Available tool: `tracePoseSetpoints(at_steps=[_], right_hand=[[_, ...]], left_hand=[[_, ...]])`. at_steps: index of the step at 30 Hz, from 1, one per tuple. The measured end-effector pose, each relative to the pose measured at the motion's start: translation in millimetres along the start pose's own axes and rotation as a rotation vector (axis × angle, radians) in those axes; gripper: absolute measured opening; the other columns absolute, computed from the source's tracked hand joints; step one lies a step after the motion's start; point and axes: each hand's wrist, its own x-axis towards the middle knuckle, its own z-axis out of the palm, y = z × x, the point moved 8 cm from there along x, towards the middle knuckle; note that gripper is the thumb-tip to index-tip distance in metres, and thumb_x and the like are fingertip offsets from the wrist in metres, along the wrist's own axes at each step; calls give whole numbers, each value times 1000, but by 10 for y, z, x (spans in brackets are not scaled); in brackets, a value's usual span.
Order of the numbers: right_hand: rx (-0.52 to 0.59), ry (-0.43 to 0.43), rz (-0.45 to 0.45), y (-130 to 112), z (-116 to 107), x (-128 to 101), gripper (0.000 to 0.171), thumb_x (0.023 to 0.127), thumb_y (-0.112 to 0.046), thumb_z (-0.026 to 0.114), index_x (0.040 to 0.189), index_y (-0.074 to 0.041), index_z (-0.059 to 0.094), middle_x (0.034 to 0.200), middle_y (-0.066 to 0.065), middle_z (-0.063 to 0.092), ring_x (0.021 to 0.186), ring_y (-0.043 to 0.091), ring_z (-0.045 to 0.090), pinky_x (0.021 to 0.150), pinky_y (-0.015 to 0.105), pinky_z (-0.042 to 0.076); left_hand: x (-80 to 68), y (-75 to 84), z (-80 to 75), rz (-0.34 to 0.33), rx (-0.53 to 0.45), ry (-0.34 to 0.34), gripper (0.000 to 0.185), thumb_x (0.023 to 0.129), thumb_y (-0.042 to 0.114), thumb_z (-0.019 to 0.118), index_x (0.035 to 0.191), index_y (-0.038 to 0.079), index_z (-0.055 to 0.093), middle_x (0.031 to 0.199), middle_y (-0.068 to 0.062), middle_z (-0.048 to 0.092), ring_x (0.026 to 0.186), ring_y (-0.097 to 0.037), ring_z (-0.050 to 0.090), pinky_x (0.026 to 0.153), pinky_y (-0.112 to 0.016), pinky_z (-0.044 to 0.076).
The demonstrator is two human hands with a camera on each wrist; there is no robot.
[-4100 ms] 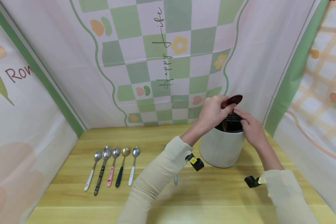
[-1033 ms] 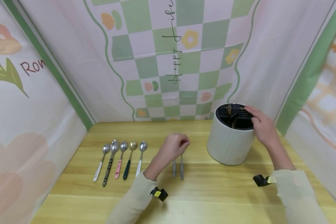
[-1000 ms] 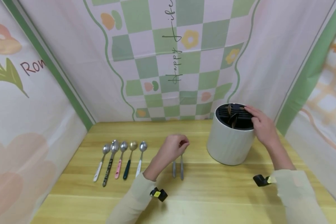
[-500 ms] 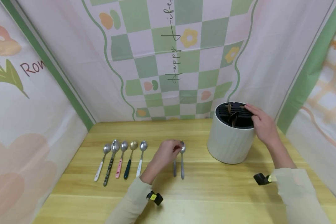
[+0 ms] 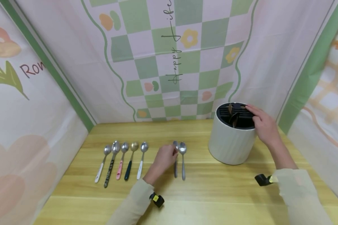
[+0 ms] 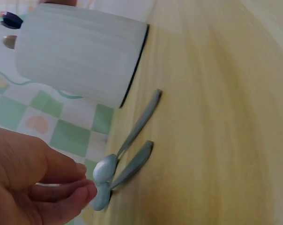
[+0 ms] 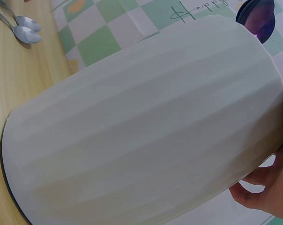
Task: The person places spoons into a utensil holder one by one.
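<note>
On the pale wooden tabletop (image 5: 214,187), a second all-steel spoon (image 5: 182,157) had been laid beside the first; the left hand (image 5: 164,157) was loosely curled, empty, while the white ribbed cutlery holder (image 5: 231,142) was gripped by the right hand (image 5: 263,125).

Pale ribbed white cylindrical utensil holder (image 5: 231,143) w/ black slotted top, two plain silver metal spoons (image 5: 179,159), spoons w/ white, black-patterned, pink, dark teal & white handles (image 5: 119,161), yellow wood-grain tabletop (image 5: 214,193), green-white checked backdrop cloth (image 5: 169,56).
</note>
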Motion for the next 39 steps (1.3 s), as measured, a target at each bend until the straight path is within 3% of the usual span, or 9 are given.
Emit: tracePoseSetpoints(at_steps=[9,18,23,29,39], right_hand=[[-4,3,-4,-20,-8,-2,50,104,-16,25,148,-5,45,157,20,38,145,50,29,118,66,21],[-1,-4,2,-12,-4,-5,50,104,-17,24,149,-5,44,158,19,36,146,49,28,118,66,20],[2,4,-1,-13,-10,-7,50,104,-17,25,148,-5,45,157,19,37,145,49,29,119,65,21],[-5,7,-8,-14,-7,-5,50,104,-16,25,148,-5,46,157,20,38,145,49,29,119,65,21],[-9,-1,-1,-4,-11,1,50,104,-18,24,148,-6,45,158,18,37,147,47,28,119,64,21]], left_hand=[[21,-70,159,-82,68,-44,19,85,9,74,71,9,61,56,2,53,46,-7,48,41,-14,40],[52,-113,246,-125,132,-79,23,81,4,71,62,10,58,55,2,54,46,-9,48,41,-16,38],[62,-157,284,-163,106,-121,23,81,6,71,63,10,58,51,2,52,43,-9,48,40,-18,39],[41,-159,260,-184,65,-140,10,82,7,73,82,7,63,55,2,51,46,-10,51,40,-18,41],[13,-242,230,-271,-46,-170,21,84,6,72,71,10,56,59,-1,55,48,-11,50,40,-17,39]])
